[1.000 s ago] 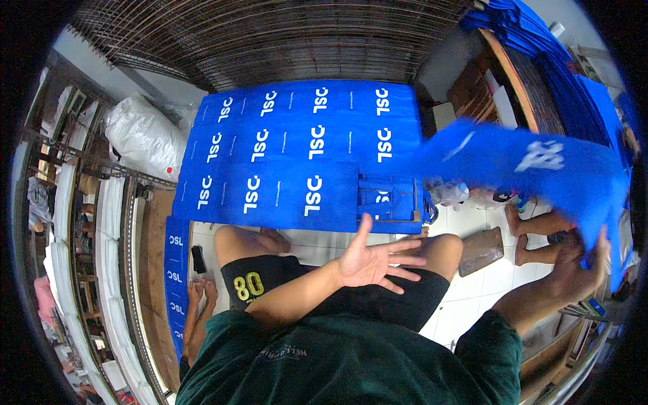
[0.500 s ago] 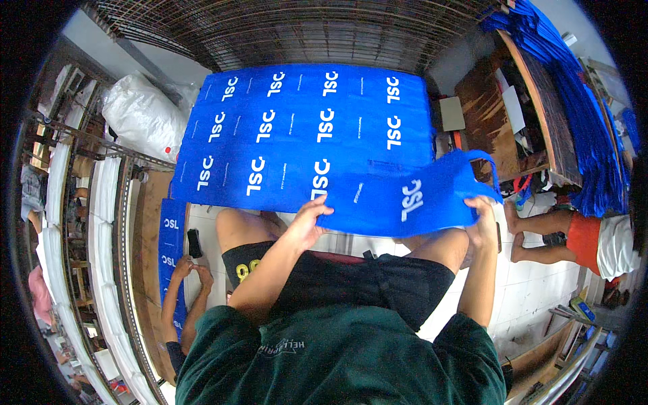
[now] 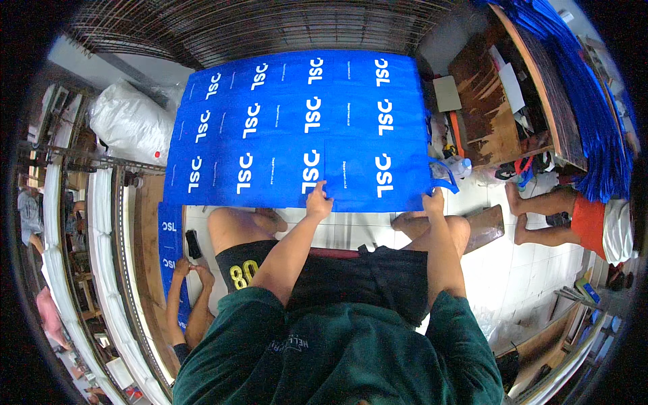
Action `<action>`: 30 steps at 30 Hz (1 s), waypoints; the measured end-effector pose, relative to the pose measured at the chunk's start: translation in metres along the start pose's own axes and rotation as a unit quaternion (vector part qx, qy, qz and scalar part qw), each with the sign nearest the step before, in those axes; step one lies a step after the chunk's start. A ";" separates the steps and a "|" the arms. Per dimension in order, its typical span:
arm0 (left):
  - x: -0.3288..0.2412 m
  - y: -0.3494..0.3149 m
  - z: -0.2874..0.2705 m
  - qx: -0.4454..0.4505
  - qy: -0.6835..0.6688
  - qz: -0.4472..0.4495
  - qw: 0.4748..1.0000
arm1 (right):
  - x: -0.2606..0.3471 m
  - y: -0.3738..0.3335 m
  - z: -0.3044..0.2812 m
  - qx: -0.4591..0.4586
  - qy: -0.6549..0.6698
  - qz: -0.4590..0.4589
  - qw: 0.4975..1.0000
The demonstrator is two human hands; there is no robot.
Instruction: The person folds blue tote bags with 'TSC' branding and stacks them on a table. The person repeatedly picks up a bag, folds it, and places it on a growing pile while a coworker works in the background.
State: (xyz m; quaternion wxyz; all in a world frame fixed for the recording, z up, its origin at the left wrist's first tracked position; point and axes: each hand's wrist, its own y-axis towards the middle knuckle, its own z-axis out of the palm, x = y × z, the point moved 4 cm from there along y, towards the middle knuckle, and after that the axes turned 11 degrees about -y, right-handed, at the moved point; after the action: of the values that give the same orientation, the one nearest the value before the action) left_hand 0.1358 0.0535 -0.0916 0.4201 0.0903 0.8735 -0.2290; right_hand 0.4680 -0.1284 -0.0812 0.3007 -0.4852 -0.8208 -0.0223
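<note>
A blue fabric bag (image 3: 361, 192) with white print lies flat at the near right corner of a low table, its strap loop (image 3: 444, 177) hanging past the right edge. My left hand (image 3: 319, 201) pinches the bag's near left corner, fingers curled at the table's front edge. At the near right corner, my right hand (image 3: 433, 202) grips the same bag, with the fingertips partly hidden. Several matching blue printed bags (image 3: 223, 145) cover the rest of the tabletop in rows, edge against edge or overlapping.
Wire racks (image 3: 270, 27) stand behind the table. A white plastic sack (image 3: 128, 121) is at left, a wooden cabinet (image 3: 533, 88) with blue fabric (image 3: 587, 135) at right. Another person's hands (image 3: 191, 266) work on a blue strip (image 3: 170, 233); another person's legs (image 3: 550, 226) are at right.
The bag between my hands has come down from a raised, tilted position to lie flat on the table. My right hand has moved left with it; my left hand stays at its corner.
</note>
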 end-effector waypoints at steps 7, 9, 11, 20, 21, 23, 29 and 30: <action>-0.008 0.006 0.002 0.001 0.018 -0.003 1.000 | -0.021 0.006 0.005 -0.022 -0.115 0.089 0.989; -0.006 0.008 0.001 0.001 0.018 -0.001 1.000 | -0.020 0.005 0.004 -0.010 -0.146 0.108 0.983; -0.001 0.010 0.003 0.000 0.013 0.007 1.000 | -0.018 0.004 0.001 0.014 -0.136 0.137 0.981; 0.007 0.016 0.008 0.012 0.025 -0.016 0.999 | -0.019 0.004 0.002 -0.014 -0.128 0.141 0.981; 0.005 0.016 0.008 0.014 0.026 -0.017 0.999 | -0.023 0.005 0.003 -0.014 -0.130 0.142 0.981; 0.002 0.015 0.007 0.013 0.029 -0.020 0.999 | -0.026 0.006 0.004 -0.011 -0.132 0.144 0.981; -0.006 0.012 0.001 -0.002 0.053 0.001 0.999 | -0.005 -0.002 -0.007 -0.002 -0.172 0.140 0.975; -0.013 0.010 -0.002 -0.013 0.057 0.009 0.998 | -0.003 -0.003 -0.009 -0.043 -0.205 0.133 0.969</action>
State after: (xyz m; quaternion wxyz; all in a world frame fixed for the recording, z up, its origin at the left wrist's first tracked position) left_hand 0.1461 0.0638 -0.0834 0.3732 0.1059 0.8978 -0.2084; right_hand 0.4709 -0.1351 -0.0741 0.1050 -0.5969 -0.7911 0.0831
